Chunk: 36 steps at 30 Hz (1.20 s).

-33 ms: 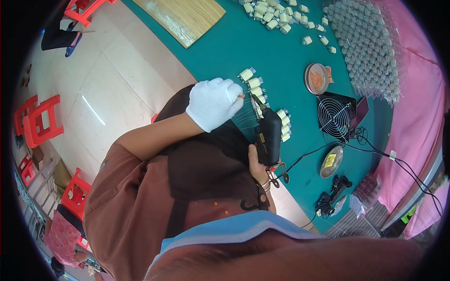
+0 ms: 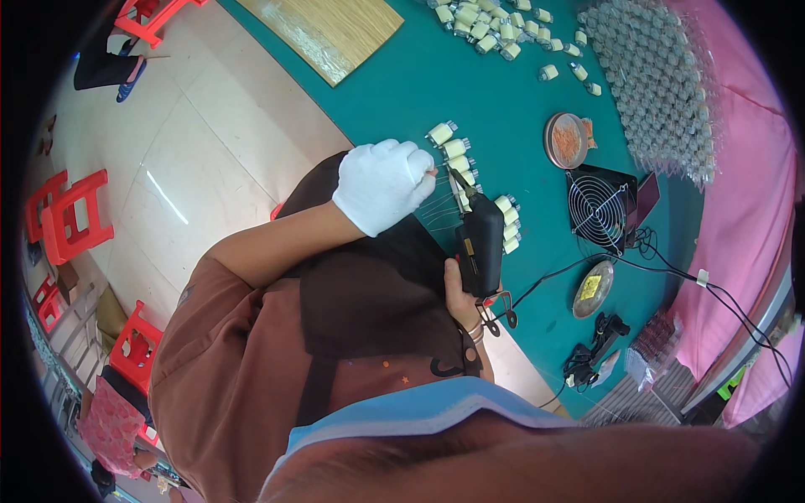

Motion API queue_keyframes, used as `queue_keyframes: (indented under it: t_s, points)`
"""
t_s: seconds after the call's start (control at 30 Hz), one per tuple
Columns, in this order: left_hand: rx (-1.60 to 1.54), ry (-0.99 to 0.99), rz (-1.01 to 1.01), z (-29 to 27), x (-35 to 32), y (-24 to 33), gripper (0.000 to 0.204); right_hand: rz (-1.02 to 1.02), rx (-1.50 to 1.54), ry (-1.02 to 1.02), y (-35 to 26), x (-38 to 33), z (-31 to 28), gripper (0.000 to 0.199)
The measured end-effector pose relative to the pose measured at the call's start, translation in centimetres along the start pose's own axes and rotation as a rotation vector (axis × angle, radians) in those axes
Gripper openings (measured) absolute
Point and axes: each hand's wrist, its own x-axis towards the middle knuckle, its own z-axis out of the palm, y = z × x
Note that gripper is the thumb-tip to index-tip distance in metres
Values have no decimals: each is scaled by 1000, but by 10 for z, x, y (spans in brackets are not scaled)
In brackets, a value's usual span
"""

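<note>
Over the green table (image 2: 394,101), a black tool (image 2: 480,251) is gripped by the bare right hand (image 2: 459,295), which is placed at the tool's seven o'clock and closed around its near end, partly hidden beneath it. The tool's narrow tip is directed toward eleven o'clock, where a row of small cream blocks (image 2: 457,148) is laid out and partly covered by it. At ten o'clock from the tool, the gloved left hand (image 2: 384,186) is curled tightly with fingertips drawn together; whether one of the fine wires (image 2: 438,208), stretched between glove and row, is pinched there cannot be told. A second group of blocks (image 2: 510,226) is set just beside the tool at one o'clock. Farther off, a round dish (image 2: 550,141) is seen at one o'clock and a fan (image 2: 597,206) at two.
</note>
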Motion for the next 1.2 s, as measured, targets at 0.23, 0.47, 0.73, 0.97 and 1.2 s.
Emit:
queue_keyframes:
  t_s: [0.23, 0.47, 0.73, 0.97, 1.2]
  points:
    - [-1, -7, 0, 0, 0, 0, 13, 20, -11, -11, -2, 0, -1, 26]
    - [3, -2, 4, 0, 0, 0, 13, -14, 8, 14, -10, 4, 1, 27]
    - [8, -3, -2, 0, 1, 0, 13, -16, -5, 9, -12, 7, 2, 27]
    - [2, 0, 4, 0, 1, 0, 12, 5, 8, 18, -20, 8, 1, 26]
    - [11, -6, 2, 1, 0, -1, 13, -30, -52, -21, -19, 9, -1, 30]
